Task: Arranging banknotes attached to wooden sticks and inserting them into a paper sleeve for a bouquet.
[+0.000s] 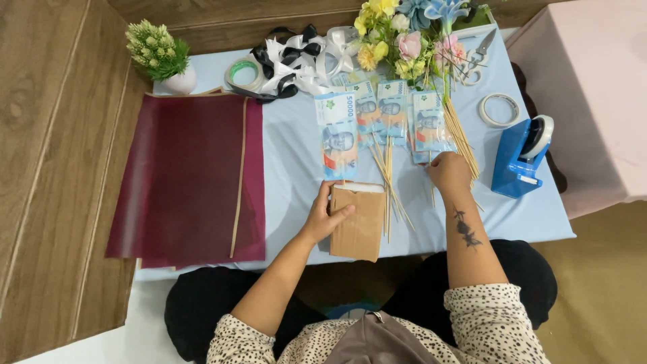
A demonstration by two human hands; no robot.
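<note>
My left hand (328, 213) grips a brown paper envelope (359, 226) lying on the light blue table (290, 162), thumb over its front. My right hand (448, 171) rests fingers-down on the thin wooden skewers (462, 138) beside a sleeved blue banknote (431, 123). Several more blue banknotes in clear sleeves, such as one just above the envelope (338, 133), are fixed on skewers and fan out between both hands. Loose skewers (388, 182) lie to the right of the envelope.
Dark red wrapping sheets (189, 175) cover the table's left. At the back stand a small potted plant (162, 57), a tape roll (244, 73), black and white ribbons (300, 57), artificial flowers (404, 34) and scissors (478, 57). A blue tape dispenser (519, 155) and another tape roll (499, 109) sit right.
</note>
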